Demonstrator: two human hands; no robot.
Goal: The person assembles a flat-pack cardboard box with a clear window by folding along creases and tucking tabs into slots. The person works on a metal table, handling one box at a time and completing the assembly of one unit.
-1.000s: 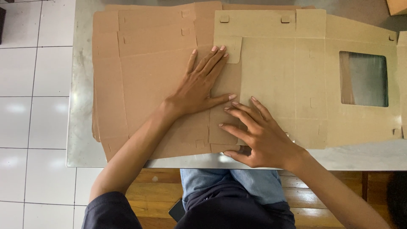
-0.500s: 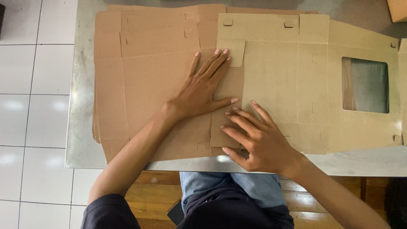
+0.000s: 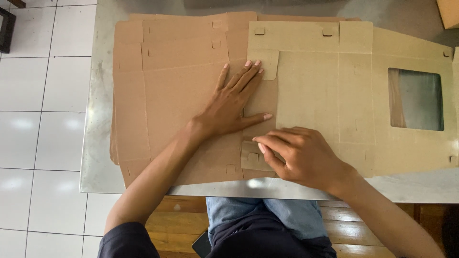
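You see: metal table [image 3: 98,143], grey, dull sheen, bearing the work. White tiled floor [image 3: 43,95] at left, dark grout lines. Wooden bench slats [image 3: 177,220] under table edge. Dark phone [image 3: 203,244] on bench near your lap. Cardboard box corner [image 3: 449,12] top right. Black frame [image 3: 7,28] top left.

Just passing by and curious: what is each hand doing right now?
Left hand: open, pressed flat on the cardboard.
Right hand: fingers curled, fingertips on a small flap; a grip cannot be told.
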